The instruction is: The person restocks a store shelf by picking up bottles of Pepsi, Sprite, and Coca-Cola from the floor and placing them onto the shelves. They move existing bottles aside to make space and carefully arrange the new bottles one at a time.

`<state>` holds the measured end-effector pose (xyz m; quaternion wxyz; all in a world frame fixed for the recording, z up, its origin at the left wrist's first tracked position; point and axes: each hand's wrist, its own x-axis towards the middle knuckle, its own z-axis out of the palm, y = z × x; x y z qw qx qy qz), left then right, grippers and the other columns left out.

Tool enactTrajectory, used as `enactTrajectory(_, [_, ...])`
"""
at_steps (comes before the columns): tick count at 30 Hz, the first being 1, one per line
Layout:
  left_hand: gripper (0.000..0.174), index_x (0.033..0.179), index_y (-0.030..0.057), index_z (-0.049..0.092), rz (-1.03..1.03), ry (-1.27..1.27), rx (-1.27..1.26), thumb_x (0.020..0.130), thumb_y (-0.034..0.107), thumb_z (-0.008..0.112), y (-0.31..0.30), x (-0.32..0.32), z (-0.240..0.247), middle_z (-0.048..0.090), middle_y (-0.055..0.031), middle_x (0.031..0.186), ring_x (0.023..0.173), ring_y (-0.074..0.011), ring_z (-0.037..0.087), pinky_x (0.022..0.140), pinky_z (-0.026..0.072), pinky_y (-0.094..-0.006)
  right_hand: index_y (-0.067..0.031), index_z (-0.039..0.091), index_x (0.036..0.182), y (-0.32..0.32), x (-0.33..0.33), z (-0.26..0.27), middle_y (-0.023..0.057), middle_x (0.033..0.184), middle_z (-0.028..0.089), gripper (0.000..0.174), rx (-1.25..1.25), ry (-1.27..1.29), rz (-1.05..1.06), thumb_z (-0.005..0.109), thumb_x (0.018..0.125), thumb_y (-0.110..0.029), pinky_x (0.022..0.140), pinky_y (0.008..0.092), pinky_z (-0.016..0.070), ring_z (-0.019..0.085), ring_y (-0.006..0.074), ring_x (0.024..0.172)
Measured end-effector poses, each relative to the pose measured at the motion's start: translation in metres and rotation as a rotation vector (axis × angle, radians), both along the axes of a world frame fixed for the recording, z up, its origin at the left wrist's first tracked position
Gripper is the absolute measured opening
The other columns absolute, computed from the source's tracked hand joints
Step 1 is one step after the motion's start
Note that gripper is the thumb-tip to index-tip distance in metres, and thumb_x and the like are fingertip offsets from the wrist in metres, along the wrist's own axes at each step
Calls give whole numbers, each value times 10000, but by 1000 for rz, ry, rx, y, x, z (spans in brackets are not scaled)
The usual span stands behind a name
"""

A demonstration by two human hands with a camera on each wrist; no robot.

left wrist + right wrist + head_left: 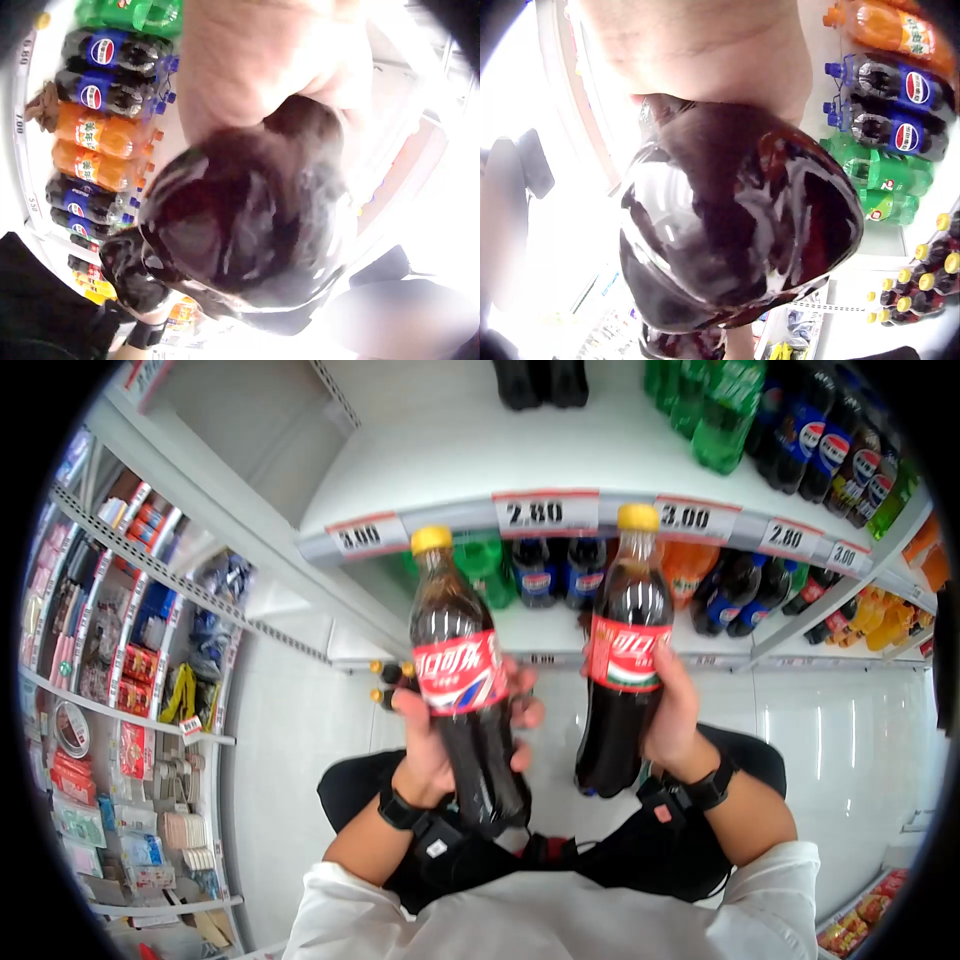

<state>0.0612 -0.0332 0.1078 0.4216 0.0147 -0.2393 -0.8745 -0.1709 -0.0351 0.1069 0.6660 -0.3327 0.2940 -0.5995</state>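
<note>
Two cola bottles with yellow caps and red labels are held up side by side in the head view. My left hand (424, 752) grips the left cola bottle (460, 670) around its label and lower body, the cap tilted slightly to the left. Fingers of my right hand (676, 712) wrap the right cola bottle (628, 660) from its right side, with the thumb over the label's edge. Each wrist view is filled by a dark bottle base, the left bottle's (247, 225) and the right bottle's (739, 217), hiding most of the fingers.
A white shelf (420, 480) with price tags stands in front, with green bottles (727, 420) and Pepsi bottles (800, 445) on top. Orange soda bottles (101, 127) line the lower shelf. Several yellow-capped bottles (926, 281) stand low down. A rack of packaged goods (130, 710) is at left.
</note>
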Motion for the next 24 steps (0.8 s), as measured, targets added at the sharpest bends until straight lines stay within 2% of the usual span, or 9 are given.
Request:
enactTrajectory(2, [969,1386,68,371,74,28,-66,712,660,735,0,-9,18,522,-106,1158,1004,-258,530,763,545,-440,13,486,1293,0,-4,2,149,1112,653,628,-19,-28,11,464,943,-507,869,351,505,650,232,977])
enactTrajectory(5, [841,1361,20,411,354,-307,-250,854,681,525,-12,-20,83,605,-147,1031,832,-294,631,781,542,-403,9,507,1266,1,-11,9,145,1099,655,590,-56,-35,14,453,953,-489,848,344,506,647,222,959])
enactTrajectory(8, [760,1177,-43,563,253,-343,-57,909,659,446,-40,-27,150,643,-160,948,814,-275,663,719,574,-375,6,521,1244,1,-15,15,143,1087,657,558,-24,-98,-11,442,965,-471,838,341,508,647,219,951])
enactTrajectory(10, [710,1116,-36,590,211,-343,-159,923,632,451,-68,-34,173,652,-158,904,767,-252,662,688,577,-343,2,533,1225,1,-21,18,144,1081,658,539,-57,-117,14,437,970,-463,829,340,510,647,216,944])
enactTrajectory(12, [533,1038,4,605,412,-681,-174,918,520,547,-95,-43,197,641,-111,858,727,-240,654,684,574,-361,0,538,1217,2,-23,19,142,1077,660,543,-45,-148,11,442,968,-473,822,340,513,648,217,938])
enactTrajectory(14, [396,1064,39,581,614,-680,-282,885,384,655,-126,-59,204,633,-85,857,722,-232,650,679,570,-370,0,540,1213,4,-27,20,142,1071,661,543,-50,-160,22,443,968,-475,818,340,515,648,215,942])
enactTrajectory(18, [377,1107,93,551,756,-853,-423,838,273,745,-189,-60,204,619,-67,932,835,-231,651,761,566,-389,4,538,1214,6,-31,18,142,1065,662,528,-70,-185,30,446,973,-456,825,333,516,652,213,938])
enactTrajectory(21, [417,1159,64,541,790,-850,-447,821,185,754,-213,-68,208,632,-43,938,803,-170,636,716,532,-333,14,527,1222,8,-32,17,134,1070,657,490,-80,-188,33,447,984,-406,839,328,513,649,202,946])
enactTrajectory(24, [454,1141,21,551,886,-947,-572,779,155,790,-235,-69,210,645,-61,986,856,-159,631,803,506,-319,14,521,1230,8,-35,18,131,1069,656,475,-104,-141,40,451,984,-385,853,323,506,646,195,950])
